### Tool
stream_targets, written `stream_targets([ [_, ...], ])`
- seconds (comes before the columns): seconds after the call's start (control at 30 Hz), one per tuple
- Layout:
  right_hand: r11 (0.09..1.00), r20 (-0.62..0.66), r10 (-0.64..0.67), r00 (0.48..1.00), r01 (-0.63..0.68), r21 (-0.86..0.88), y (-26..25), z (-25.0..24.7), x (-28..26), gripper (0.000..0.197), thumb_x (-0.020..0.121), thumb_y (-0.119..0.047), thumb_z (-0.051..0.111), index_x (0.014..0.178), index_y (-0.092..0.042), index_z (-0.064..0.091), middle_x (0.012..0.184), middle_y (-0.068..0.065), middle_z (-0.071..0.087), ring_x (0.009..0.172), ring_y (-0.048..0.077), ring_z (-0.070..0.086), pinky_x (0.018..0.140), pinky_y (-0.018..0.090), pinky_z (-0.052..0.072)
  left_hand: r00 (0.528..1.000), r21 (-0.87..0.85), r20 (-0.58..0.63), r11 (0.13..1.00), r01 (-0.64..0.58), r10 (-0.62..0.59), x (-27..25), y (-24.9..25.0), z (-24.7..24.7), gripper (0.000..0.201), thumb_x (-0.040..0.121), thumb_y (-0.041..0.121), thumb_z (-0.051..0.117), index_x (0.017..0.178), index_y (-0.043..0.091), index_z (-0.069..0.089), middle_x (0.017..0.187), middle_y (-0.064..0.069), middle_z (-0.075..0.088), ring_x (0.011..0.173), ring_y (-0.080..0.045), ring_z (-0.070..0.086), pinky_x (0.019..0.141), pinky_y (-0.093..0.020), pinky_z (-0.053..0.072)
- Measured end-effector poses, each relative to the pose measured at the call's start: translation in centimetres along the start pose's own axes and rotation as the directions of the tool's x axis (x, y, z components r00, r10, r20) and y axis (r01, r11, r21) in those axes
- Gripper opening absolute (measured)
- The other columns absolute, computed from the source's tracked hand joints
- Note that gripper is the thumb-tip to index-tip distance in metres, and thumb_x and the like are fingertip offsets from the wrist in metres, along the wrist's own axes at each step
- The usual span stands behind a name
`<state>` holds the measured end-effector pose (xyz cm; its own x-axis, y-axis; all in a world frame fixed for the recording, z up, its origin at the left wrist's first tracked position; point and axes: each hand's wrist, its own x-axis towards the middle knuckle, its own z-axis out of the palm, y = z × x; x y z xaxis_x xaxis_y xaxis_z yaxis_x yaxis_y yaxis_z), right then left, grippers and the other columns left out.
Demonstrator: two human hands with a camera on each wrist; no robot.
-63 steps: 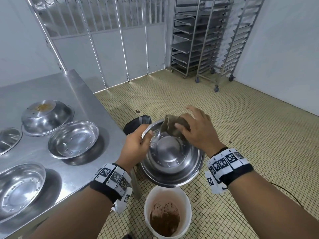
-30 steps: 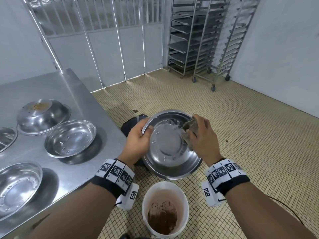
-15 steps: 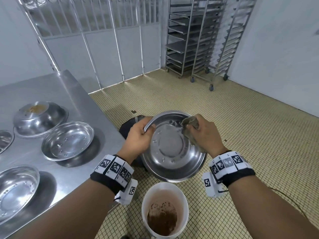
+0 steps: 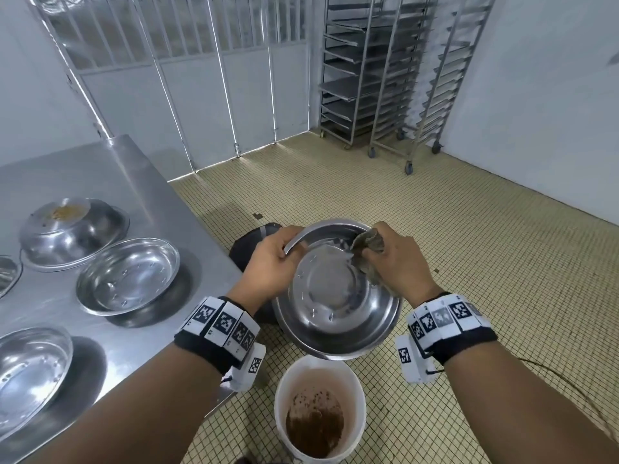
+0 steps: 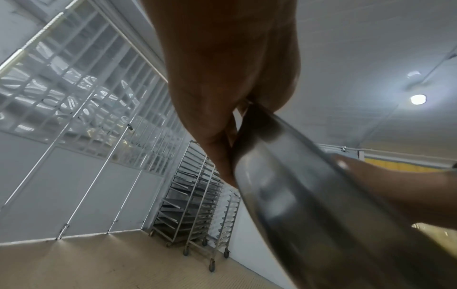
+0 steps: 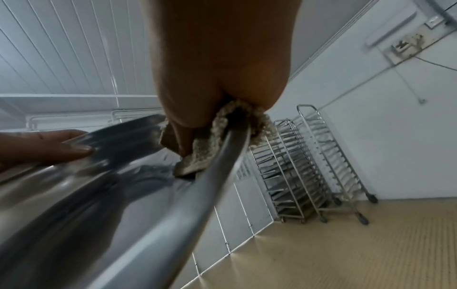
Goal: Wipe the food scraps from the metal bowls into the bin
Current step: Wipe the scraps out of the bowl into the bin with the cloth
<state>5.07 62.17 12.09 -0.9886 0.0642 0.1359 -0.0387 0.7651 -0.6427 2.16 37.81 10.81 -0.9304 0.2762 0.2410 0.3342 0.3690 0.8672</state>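
A large metal bowl [image 4: 335, 296] hangs tilted toward me above a white bin [image 4: 320, 410] that holds brown scraps. My left hand [image 4: 273, 262] grips the bowl's left rim [image 5: 279, 176], thumb inside. My right hand [image 4: 388, 259] holds a grey-brown cloth [image 4: 366, 252] bunched over the bowl's right rim [image 6: 222, 156], part of it pressed on the inner wall. The bowl's inside looks shiny with no scraps showing.
A steel table [image 4: 117, 182] at the left carries an upturned bowl [image 4: 72, 229] with brown residue on its base, and several upright bowls, such as one at mid-table [image 4: 129, 276]. A dark object [image 4: 251, 242] lies on the tiled floor behind the held bowl. Wheeled racks [image 4: 385, 78] stand far back.
The bowl has been turned from base-up to inside facing me. The cloth has moved from the base to the right rim and inner wall.
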Motion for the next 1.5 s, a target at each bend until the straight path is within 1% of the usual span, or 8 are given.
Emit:
stream_targets([
  [0.2, 0.963, -0.064, 0.14, 0.988, -0.121, 0.24, 0.7, 1.2, -1.2, 0.025, 0.093, -0.029, 0.074, 0.111, -0.027, 0.057, 0.091, -0.019, 0.064, 0.077, -0.01, 0.059, 0.053, 0.004, 0.044, 0.987, -0.136, -0.158, 0.991, 0.007, -0.029, 0.2, 1.0, -0.4, 0.019, 0.105, 0.017, 0.058, 0.104, 0.025, 0.074, 0.083, 0.019, 0.073, 0.075, 0.0, 0.069, 0.063, -0.011, 0.05],
  [0.5, 0.996, 0.049, -0.05, 0.998, 0.053, -0.069, -0.2, -0.3, 1.0, 0.019, 0.094, -0.027, 0.072, 0.106, -0.026, 0.057, 0.089, -0.017, 0.066, 0.071, -0.004, 0.064, 0.055, 0.009, 0.049, 0.999, 0.029, 0.037, 0.999, -0.037, 0.036, 0.3, 0.0, 0.3, 0.017, 0.104, 0.023, 0.063, 0.094, 0.033, 0.072, 0.079, 0.015, 0.069, 0.07, -0.002, 0.066, 0.065, -0.02, 0.048],
  [0.7, 0.99, -0.159, 0.088, 0.983, -0.069, 0.123, 0.4, 0.6, -0.3, 0.02, 0.094, -0.032, 0.071, 0.107, -0.026, 0.058, 0.091, -0.018, 0.066, 0.076, -0.01, 0.061, 0.06, 0.006, 0.048, 0.98, -0.228, -0.192, 0.974, -0.001, -0.044, -0.4, 1.1, 0.1, 0.018, 0.106, 0.018, 0.057, 0.103, 0.022, 0.075, 0.085, 0.01, 0.075, 0.076, -0.008, 0.072, 0.065, -0.02, 0.054],
  [0.87, 0.997, -0.149, 0.068, 0.987, -0.06, 0.056, 0.3, 0.8, -0.6, 0.026, 0.093, -0.03, 0.074, 0.109, -0.025, 0.054, 0.089, -0.02, 0.061, 0.068, -0.011, 0.056, 0.049, 0.003, 0.043, 0.992, -0.112, -0.125, 0.993, -0.033, 0.018, -0.1, 1.5, -0.4, 0.017, 0.105, 0.019, 0.058, 0.108, 0.019, 0.075, 0.084, 0.02, 0.072, 0.077, 0.0, 0.069, 0.065, -0.011, 0.05],
  [1.07, 0.984, -0.067, -0.107, 0.992, 0.096, -0.15, -0.3, -0.3, 1.0, 0.027, 0.094, -0.032, 0.072, 0.114, -0.022, 0.056, 0.094, -0.007, 0.073, 0.073, 0.012, 0.07, 0.062, 0.021, 0.055, 0.999, -0.028, -0.012, 0.999, -0.037, 0.037, -0.4, 1.5, 0.2, 0.016, 0.105, 0.022, 0.06, 0.099, 0.026, 0.074, 0.083, 0.011, 0.073, 0.071, -0.004, 0.068, 0.064, -0.02, 0.052],
  [1.23, 0.98, -0.176, 0.155, 0.972, -0.128, 0.153, 0.7, 1.1, -0.4, 0.035, 0.092, -0.034, 0.075, 0.118, -0.023, 0.055, 0.094, -0.013, 0.067, 0.075, -0.004, 0.063, 0.051, 0.006, 0.043, 0.964, -0.237, -0.258, 0.971, -0.001, -0.062, -0.3, 1.9, -0.1, 0.021, 0.105, 0.014, 0.056, 0.105, 0.022, 0.076, 0.086, 0.007, 0.076, 0.076, -0.008, 0.072, 0.064, -0.018, 0.054],
  [1.33, 0.942, -0.171, 0.268, 0.948, -0.22, 0.255, 0.9, 2.7, -1.2, 0.044, 0.089, -0.033, 0.077, 0.124, -0.023, 0.052, 0.095, -0.012, 0.064, 0.076, 0.0, 0.063, 0.052, 0.008, 0.042, 0.938, -0.264, -0.335, 0.965, -0.001, -0.091, -0.1, 1.2, -0.1, 0.025, 0.105, 0.013, 0.056, 0.103, 0.027, 0.077, 0.089, 0.005, 0.076, 0.084, -0.017, 0.073, 0.074, -0.032, 0.06],
  [1.5, 0.977, -0.18, 0.194, 0.964, -0.173, 0.127, 0.8, 1.7, -0.6, 0.042, 0.091, -0.036, 0.076, 0.123, -0.021, 0.052, 0.096, -0.008, 0.068, 0.069, -0.002, 0.061, 0.047, 0.008, 0.043, 0.96, -0.216, -0.273, 0.976, -0.003, -0.058, -0.7, 1.3, -0.1, 0.022, 0.105, 0.018, 0.057, 0.103, 0.032, 0.075, 0.088, 0.008, 0.075, 0.082, -0.014, 0.072, 0.076, -0.039, 0.061],
])
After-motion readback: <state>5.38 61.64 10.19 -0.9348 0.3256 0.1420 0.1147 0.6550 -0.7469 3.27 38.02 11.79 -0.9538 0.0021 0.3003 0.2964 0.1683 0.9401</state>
